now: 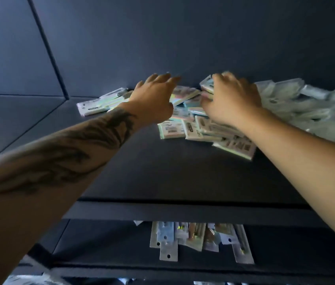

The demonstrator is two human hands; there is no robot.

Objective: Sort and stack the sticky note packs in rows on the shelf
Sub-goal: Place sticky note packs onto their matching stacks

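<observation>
A loose heap of sticky note packs [195, 124] is seen on the dark shelf [162, 171], spread from about the centre of the view out toward 2 o'clock. The packs are pale, in pastel colours, wrapped in clear film and carrying barcoded labels; several lie overlapped and tilted rather than in rows. A small separate group of packs [101, 101] is laid flat at about 10 o'clock from the heap, close to the back wall [183, 38] of the shelf.

The right hand [232, 99] is placed on top of the heap, its fingers curled down over one raised pack [206, 84] at the hand's 11 o'clock; the pack appears to be gripped, though blur softens the detail. The left hand [152, 97] is stretched out between the two groups, its fingers held straight and slightly spread toward the back wall, with nothing seen to be held. A dark tattoo is carried on the left forearm [70, 153].

At 3 o'clock from the heap a further pile of clear-wrapped packets [314, 103] is blurred, and its contents cannot be told.

Below the shelf edge, at 6 o'clock, a lower shelf [101, 243] is seen with long, narrow hang-tab packets [191, 237] laid side by side.
</observation>
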